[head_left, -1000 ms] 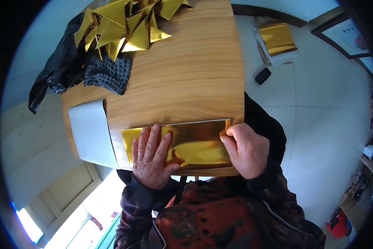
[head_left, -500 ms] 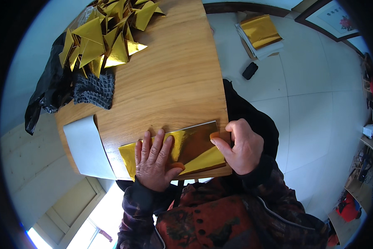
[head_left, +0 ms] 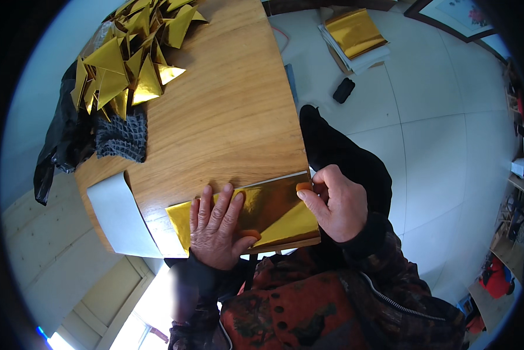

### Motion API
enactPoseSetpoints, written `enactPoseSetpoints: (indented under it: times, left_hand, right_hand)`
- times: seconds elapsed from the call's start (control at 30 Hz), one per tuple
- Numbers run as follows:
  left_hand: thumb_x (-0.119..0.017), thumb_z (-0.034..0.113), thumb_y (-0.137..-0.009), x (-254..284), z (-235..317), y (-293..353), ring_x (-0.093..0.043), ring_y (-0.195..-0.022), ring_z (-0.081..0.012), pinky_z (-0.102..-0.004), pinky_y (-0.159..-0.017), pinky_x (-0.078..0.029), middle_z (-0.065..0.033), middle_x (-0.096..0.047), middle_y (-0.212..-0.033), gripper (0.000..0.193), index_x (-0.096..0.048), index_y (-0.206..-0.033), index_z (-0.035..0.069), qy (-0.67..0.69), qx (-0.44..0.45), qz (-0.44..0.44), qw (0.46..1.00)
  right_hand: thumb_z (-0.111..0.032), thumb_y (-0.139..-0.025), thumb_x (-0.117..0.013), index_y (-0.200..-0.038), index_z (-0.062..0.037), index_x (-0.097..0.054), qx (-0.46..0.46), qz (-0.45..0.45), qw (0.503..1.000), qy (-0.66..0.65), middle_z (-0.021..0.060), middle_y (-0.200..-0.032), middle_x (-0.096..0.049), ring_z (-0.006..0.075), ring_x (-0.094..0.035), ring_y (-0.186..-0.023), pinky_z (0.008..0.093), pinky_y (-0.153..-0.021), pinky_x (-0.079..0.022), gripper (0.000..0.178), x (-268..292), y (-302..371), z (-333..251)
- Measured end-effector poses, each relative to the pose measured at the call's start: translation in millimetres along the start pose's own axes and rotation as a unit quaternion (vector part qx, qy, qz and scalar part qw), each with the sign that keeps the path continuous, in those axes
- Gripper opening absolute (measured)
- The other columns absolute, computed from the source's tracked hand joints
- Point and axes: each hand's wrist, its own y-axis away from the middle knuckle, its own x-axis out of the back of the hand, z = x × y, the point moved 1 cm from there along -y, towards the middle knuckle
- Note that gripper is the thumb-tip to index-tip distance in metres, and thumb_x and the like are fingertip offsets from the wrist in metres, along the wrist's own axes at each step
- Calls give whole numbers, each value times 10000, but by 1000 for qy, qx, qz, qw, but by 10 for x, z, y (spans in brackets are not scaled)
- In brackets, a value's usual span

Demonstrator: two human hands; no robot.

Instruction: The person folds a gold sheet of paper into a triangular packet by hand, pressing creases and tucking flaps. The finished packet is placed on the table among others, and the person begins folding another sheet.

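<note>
I see one gold sheet [head_left: 273, 210] at the surface's [head_left: 227, 116] near edge; my left hand [head_left: 218, 230] lies flat on it, my right hand [head_left: 335, 204] pinches its corner.

Gold foil sheet [head_left: 268, 210]; wood-grain table [head_left: 227, 116]; gold triangles [head_left: 128, 64]; black cloth [head_left: 60, 146].

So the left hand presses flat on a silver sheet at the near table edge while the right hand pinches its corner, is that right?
Not quite: the sheet is gold, not silver. The head view shows the left hand flat on it and the right hand pinching its corner at the near table edge.
</note>
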Motion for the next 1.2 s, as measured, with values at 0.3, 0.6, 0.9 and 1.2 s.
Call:
enactPoseSetpoints:
  times: [0.3,0.6,0.9,1.2]
  left_hand:
    - [-629,569,-801,71,-30,-58,-298,-1413,-340,-502,-1149,-160,-53,-419,-1487,756,-467,-1415,158,-5,-15,-1,1000]
    - [-741,256,-719,368,353,-434,-438,-1289,-310,-454,-1074,-321,-118,-506,-1348,763,-448,-1401,79,26,-16,-27,999]
    - [-768,161,-672,238,536,-859,-511,-943,-304,-418,-816,-384,-80,-564,-976,455,-567,-1075,90,42,-23,16,999]
    - [-762,125,-674,184,508,-854,-483,-896,-300,-416,-796,-364,-65,-526,-900,295,-570,-899,117,72,-10,21,997]
  right_hand:
    - [-202,-856,-704,-842,-47,-484,-32,-2,999,-17,114,-699,-549,298,-589,-557,379,-478,-452,269,-29,1,-17]
    - [-151,-859,-701,-875,-33,-504,-2,13,1000,17,130,-695,-580,306,-598,-562,352,-502,-464,231,-30,13,-22]
    - [-134,-849,-707,-887,-29,-522,8,37,999,-10,135,-711,-572,314,-597,-579,364,-508,-460,216,-16,49,-15]
    - [-143,-816,-722,-888,-49,-507,12,21,1000,-2,111,-793,-547,302,-598,-632,375,-527,-466,246,-12,60,2]
